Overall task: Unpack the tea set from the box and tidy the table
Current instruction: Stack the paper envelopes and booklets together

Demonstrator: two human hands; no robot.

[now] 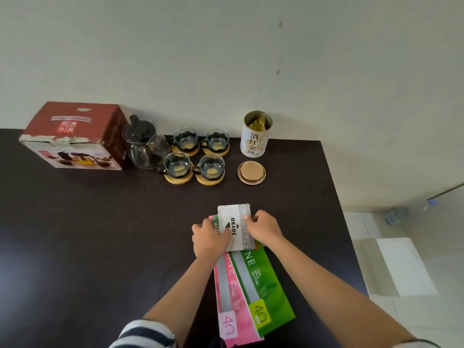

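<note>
Head view: we see both hands gripping a white stamp pad box (236, 226) over a pink folder (229, 297) and a green folder (266, 285) on the dark desk (100, 234). The left hand (209, 237) and right hand (266, 227) curl round its edges. Farther back, we note the red box (72, 136), glass teapot (145, 144), four glass cups (195, 154) on coasters, an open tea tin (254, 136) and its lid (251, 172).

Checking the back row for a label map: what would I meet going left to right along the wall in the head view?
Red box → glass teapot → four glass cups on coasters → open tea tin.
</note>
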